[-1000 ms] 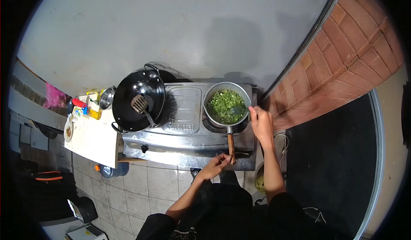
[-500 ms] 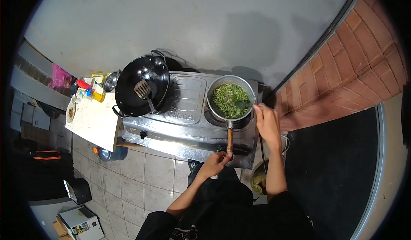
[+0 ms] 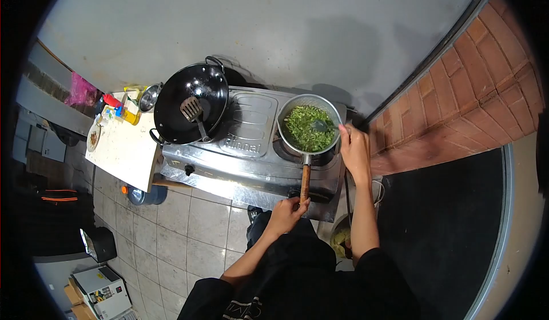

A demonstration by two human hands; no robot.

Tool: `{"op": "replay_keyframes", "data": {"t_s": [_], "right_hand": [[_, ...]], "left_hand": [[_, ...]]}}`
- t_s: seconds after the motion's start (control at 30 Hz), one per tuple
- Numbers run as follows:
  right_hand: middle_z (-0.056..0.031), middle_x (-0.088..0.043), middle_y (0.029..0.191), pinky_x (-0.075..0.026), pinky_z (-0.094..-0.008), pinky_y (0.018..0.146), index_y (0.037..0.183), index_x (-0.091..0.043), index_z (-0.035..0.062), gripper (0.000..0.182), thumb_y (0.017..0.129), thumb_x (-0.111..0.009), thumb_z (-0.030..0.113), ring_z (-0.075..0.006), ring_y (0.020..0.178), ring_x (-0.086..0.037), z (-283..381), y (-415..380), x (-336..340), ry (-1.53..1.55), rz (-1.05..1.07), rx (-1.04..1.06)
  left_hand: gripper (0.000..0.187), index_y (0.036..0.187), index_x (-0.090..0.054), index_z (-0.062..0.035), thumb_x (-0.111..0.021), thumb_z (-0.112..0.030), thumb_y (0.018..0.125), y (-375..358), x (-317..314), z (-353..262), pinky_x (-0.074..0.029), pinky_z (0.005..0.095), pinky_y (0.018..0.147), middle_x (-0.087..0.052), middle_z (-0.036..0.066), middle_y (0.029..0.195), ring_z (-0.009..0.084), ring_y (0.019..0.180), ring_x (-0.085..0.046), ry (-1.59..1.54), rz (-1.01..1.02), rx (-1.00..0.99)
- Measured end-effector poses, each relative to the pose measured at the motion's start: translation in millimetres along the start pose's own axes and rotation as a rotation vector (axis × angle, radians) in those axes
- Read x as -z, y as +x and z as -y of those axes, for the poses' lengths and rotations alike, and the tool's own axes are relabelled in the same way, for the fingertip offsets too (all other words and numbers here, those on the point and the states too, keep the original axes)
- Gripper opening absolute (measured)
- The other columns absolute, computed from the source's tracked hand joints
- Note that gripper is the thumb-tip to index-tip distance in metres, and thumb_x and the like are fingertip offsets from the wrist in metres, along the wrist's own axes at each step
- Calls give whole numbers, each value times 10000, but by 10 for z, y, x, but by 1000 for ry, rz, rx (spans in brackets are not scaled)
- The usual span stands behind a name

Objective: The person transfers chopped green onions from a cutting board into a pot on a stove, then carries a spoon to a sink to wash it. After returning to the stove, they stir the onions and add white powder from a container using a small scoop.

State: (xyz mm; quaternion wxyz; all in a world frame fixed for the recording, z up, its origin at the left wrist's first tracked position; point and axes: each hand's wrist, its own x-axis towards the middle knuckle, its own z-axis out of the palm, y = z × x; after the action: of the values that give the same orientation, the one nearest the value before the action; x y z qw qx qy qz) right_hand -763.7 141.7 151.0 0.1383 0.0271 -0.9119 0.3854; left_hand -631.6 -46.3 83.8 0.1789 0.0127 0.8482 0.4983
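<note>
A metal saucepan (image 3: 309, 99) with a wooden handle (image 3: 306, 178) sits on the right burner of the gas stove (image 3: 246, 159). Finely chopped greens (image 3: 303, 137) cover its bottom. My left hand (image 3: 287, 215) is closed around the end of that handle. From the pan's right side, my right hand (image 3: 355, 153) grips a spoon (image 3: 320, 126), its dark head resting among the greens; most of its handle is hidden by my fingers. To the left, a black wok (image 3: 171, 100) contains a slotted spatula (image 3: 191, 110), apart from both hands.
A white table (image 3: 123, 157) adjoins the stove on the left, holding a metal bowl (image 3: 148, 98), a yellow bottle (image 3: 131, 117) and a plate (image 3: 94, 138). A blue water jug (image 3: 147, 195) stands on the floor below. A brick wall (image 3: 446, 91) rises at the right.
The spoon's head has shifted slightly up and left within the greens, my right hand moving with it. My left hand keeps its hold on the saucepan handle. The whole view has shifted slightly.
</note>
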Motion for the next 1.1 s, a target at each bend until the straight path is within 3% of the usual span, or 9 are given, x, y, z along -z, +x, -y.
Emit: {"op": "replay_keyframes", "data": {"t_s": [0.1, 0.2, 0.33, 0.5, 0.77, 0.87, 0.93, 1.03, 1.1], "right_hand": [[-226, -554, 686, -412, -453, 576, 786, -583, -18, 280, 913, -493, 215, -428, 681, -547, 48, 87, -100, -18, -103, -8], [-239, -564, 725, -426, -438, 598, 789, -579, -38, 271, 906, -506, 195, -424, 700, -553, 131, 87, -253, 79, 93, 67], [-236, -532, 687, -404, -406, 554, 791, -566, -55, 244, 899, -522, 159, -432, 642, -515, 67, 3, -135, 118, 89, 184], [-239, -580, 743, -424, -464, 601, 817, -612, -21, 281, 910, -494, 217, -434, 731, -553, 18, 57, 269, -84, 55, -4], [-238, -547, 682, -414, -447, 559, 788, -587, -21, 289, 912, -506, 227, -431, 678, -549, -45, 325, -237, -3, -59, 56], [-237, -550, 684, -420, -426, 557, 807, -590, -34, 244, 901, -519, 180, -416, 653, -556, 68, 225, -327, 71, 41, 115], [-238, -550, 691, -421, -420, 562, 804, -585, -41, 240, 898, -523, 171, -413, 653, -556, 117, 125, -258, 74, 76, 156], [-231, -591, 745, -441, -448, 610, 794, -603, -22, 265, 896, -530, 211, -428, 723, -564, 150, -23, -29, 39, 193, 155], [-245, -542, 708, -413, -427, 586, 807, -565, -53, 242, 893, -529, 171, -439, 698, -523, 62, -70, 148, 41, 192, 119]], "left_hand": [[419, 854, -651, 33, -559, -375, 882, -10, 45, 10, -432, 380, 540, -562, 209, 590, 312, 552, -590, 53, 14, 7], [430, 853, -657, 33, -556, -384, 882, -23, 74, 7, -432, 384, 538, -554, 212, 577, 322, 539, -581, 58, 4, -8], [436, 878, -666, 23, -554, -399, 880, -17, 93, -4, -435, 390, 546, -573, 218, 600, 326, 568, -593, 80, 21, 8], [419, 849, -665, 13, -557, -391, 880, -6, 35, 115, -447, 390, 607, -601, 220, 696, 323, 596, -580, 66, -20, -46], [366, 880, -643, 21, -592, -342, 873, -9, 27, 94, -452, 370, 667, -583, 183, 795, 266, 672, -558, -75, 23, 28], [393, 903, -634, 29, -578, -360, 882, -15, -10, 122, -452, 356, 695, -592, 190, 882, 265, 703, -561, -96, -8, 6], [344, 884, -629, 22, -629, -321, 857, 9, -45, 157, -456, 322, 551, -538, 154, 797, 211, 607, -565, -148, -100, -119], [421, 955, -622, 28, -549, -383, 897, -16, 27, 71, -448, 342, 689, -606, 164, 849, 258, 740, -569, -142, 4, -7], [417, 944, -624, 18, -541, -388, 903, 7, 12, 164, -444, 323, 661, -596, 137, 786, 222, 709, -564, -153, 63, 36]]}}
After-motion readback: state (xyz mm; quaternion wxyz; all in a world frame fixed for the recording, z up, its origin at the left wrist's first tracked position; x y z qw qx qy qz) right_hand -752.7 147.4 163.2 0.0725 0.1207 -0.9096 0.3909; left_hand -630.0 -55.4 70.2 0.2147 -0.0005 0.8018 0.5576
